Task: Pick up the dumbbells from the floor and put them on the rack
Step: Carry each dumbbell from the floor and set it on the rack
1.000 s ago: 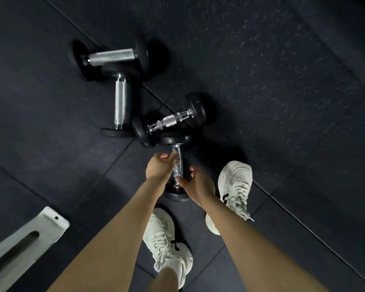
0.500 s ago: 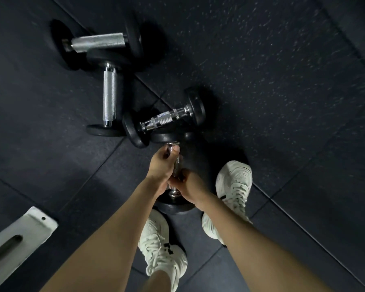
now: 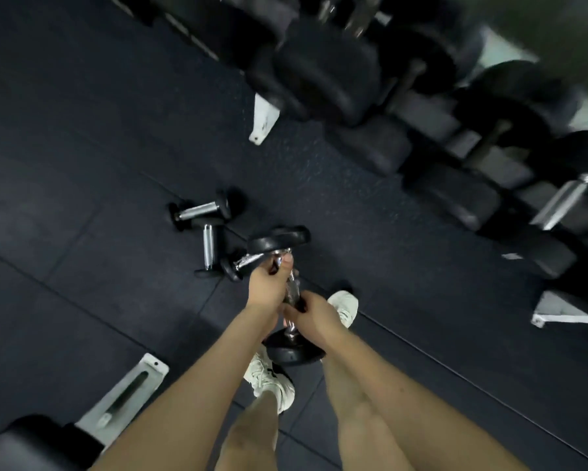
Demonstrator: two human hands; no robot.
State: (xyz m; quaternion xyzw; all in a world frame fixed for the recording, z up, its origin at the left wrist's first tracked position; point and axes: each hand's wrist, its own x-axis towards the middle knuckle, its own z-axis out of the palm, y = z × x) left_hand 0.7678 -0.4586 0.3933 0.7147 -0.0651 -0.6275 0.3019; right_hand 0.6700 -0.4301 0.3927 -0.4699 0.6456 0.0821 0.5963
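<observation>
Left grip (image 3: 267, 287) and right grip (image 3: 311, 316) around one dumbbell (image 3: 294, 353)

The person wears white lace-up sneakers (image 3: 267, 380).

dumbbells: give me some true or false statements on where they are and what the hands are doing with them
1. Both the left hand and the right hand grip one dumbbell by its handle. True.
2. That dumbbell sits on the rack. False: it is in the hands, apart from the rack.
3. Three other dumbbells lie on the floor. True.
4. The shoes are black. False: they are white.
</observation>
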